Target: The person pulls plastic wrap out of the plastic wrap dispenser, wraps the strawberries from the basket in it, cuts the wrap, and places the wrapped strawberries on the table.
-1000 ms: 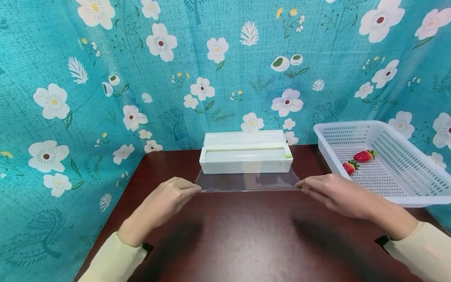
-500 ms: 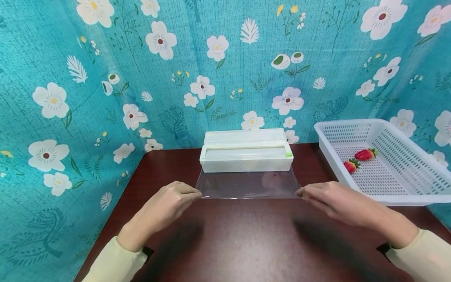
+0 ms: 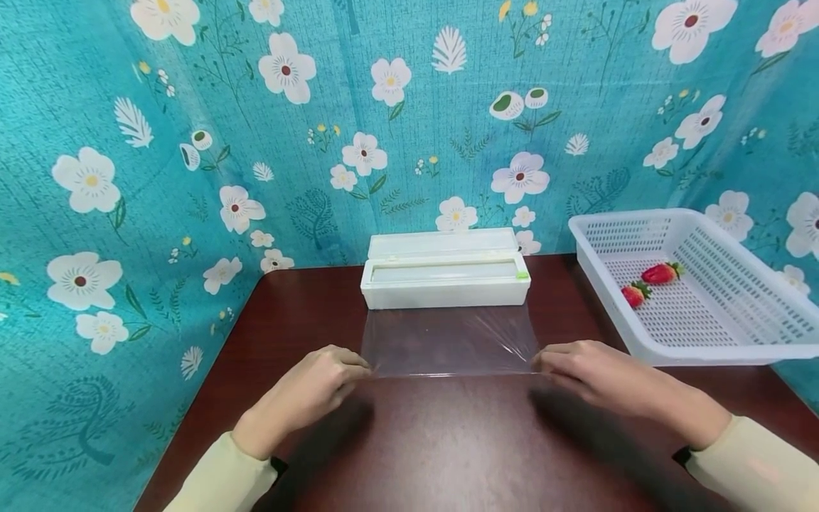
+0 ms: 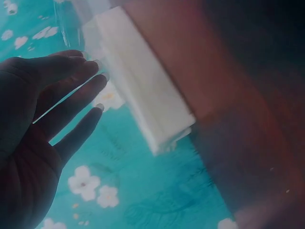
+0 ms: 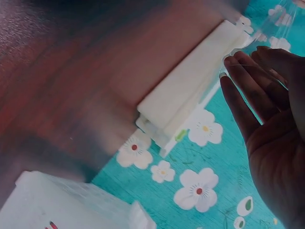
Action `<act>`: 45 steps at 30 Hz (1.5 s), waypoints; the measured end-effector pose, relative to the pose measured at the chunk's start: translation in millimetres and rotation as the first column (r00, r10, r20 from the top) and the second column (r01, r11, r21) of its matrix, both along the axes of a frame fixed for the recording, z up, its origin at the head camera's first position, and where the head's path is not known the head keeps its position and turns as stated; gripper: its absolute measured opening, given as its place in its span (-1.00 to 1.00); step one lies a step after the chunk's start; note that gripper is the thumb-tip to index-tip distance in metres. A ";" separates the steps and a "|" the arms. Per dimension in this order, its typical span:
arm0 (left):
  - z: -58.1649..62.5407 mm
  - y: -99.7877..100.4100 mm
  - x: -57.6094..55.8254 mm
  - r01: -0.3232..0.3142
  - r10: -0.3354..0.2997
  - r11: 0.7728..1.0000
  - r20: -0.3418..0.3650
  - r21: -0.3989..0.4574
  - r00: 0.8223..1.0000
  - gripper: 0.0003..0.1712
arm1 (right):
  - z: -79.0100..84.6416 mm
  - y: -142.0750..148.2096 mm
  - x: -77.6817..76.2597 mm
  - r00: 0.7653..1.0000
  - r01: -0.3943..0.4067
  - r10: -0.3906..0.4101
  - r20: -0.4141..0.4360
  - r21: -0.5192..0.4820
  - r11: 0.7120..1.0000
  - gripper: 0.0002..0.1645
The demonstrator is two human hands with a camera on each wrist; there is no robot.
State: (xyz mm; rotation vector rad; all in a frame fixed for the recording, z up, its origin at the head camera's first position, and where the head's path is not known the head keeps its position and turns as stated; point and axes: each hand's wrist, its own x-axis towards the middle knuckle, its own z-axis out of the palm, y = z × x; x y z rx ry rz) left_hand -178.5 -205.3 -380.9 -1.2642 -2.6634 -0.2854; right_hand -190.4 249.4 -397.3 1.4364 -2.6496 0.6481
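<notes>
A sheet of clear plastic wrap [image 3: 448, 343] stretches toward me from a white cling film dispenser box [image 3: 446, 293], whose lid stands up at the back. My left hand [image 3: 312, 390] pinches the near left corner of the wrap between thumb and fingers. At the near right corner my right hand [image 3: 601, 377] pinches it the same way. The film's near edge runs taut between both hands, above the table. In the left wrist view the left hand [image 4: 57, 102] has its other fingers extended beside the box [image 4: 143, 76]. The right wrist view shows the right hand [image 5: 267, 95] likewise.
To the right stands a white perforated plastic basket [image 3: 710, 354] holding two strawberries [image 3: 662, 274]. Both box and basket rest on a dark reddish-brown table [image 3: 441, 455]. Behind it hangs a teal flowered cloth [image 3: 409, 128].
Both hands have drawn the plastic wrap toward me, so a longer stretch shows in front of the box. Diagonal creases now show near the right corner. The box stays in place.
</notes>
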 end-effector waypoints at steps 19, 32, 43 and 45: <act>-40.5 15.7 -19.1 0.015 -0.012 0.988 0.022 -0.153 1.000 -0.93 | -44.6 -9.7 -18.1 0.999 0.007 -0.003 -0.040 0.116 0.993 -0.81; -51.7 15.6 -21.6 -0.006 0.010 0.975 0.015 -0.222 1.000 -0.97 | -51.1 -12.9 -17.1 0.988 0.041 -0.006 -0.155 0.225 0.973 -0.89; -54.7 18.3 -20.4 -0.004 0.008 0.980 0.021 -0.197 1.000 -0.83 | -58.3 -15.5 -18.8 0.968 0.026 0.028 -0.250 0.211 0.977 -0.90; -56.1 18.3 -20.7 -0.009 0.012 0.980 0.018 -0.201 1.000 -0.82 | -60.0 -16.2 -20.2 0.962 0.028 0.031 -0.270 0.212 0.977 -0.90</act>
